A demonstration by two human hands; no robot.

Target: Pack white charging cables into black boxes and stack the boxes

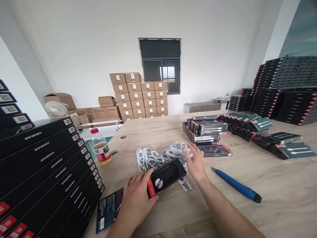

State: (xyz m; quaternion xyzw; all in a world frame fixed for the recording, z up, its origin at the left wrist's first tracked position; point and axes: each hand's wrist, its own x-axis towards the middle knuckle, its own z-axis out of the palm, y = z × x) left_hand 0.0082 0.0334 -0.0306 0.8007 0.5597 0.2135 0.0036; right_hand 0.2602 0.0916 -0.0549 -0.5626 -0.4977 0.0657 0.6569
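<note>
My left hand [138,190] grips the red end of a black box insert [169,177], a shallow tray with a rounded recess and a round white label. The insert is tilted above the tabletop. Just beyond it lies a heap of coiled white cables [150,158]. At the right side of that heap, my right hand [195,162] has its thumb and fingers closed around part of a white cable [189,152]. Partly under my left forearm is a dark printed box sleeve [107,210], lying flat with small text and a barcode.
A tall stack of black boxes [49,172] borders the left side, beside a red-capped bottle [101,148]. To the right lies a blue utility knife [236,185]. Packaged cable boxes [210,129] pile up behind it. Brown cartons [136,96] stand by the wall.
</note>
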